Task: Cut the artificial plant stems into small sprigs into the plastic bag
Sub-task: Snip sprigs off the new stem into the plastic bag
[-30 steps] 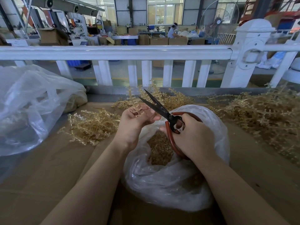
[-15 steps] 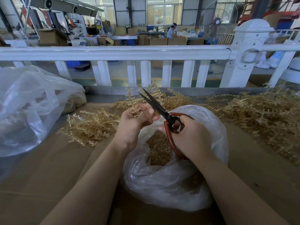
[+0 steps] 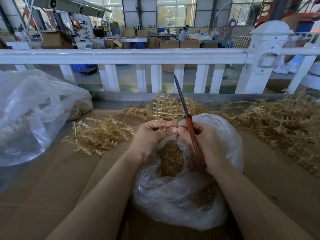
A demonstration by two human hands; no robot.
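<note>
Red-handled scissors in right hand; no writing readable.

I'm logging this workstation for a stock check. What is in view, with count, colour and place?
bag: one, clear, centre, open, holding cut sprigs
second bag: one, clear, far left
stem: one, tan, above the bag
stem piles: three, tan, left, middle back, right
scissors: one, red handles, dark blades closed, pointing up
table: one, brown
fence: one, white, behind the table
fan: one, far right back
left hand: pinches the stem
right hand: grips the scissors
</note>
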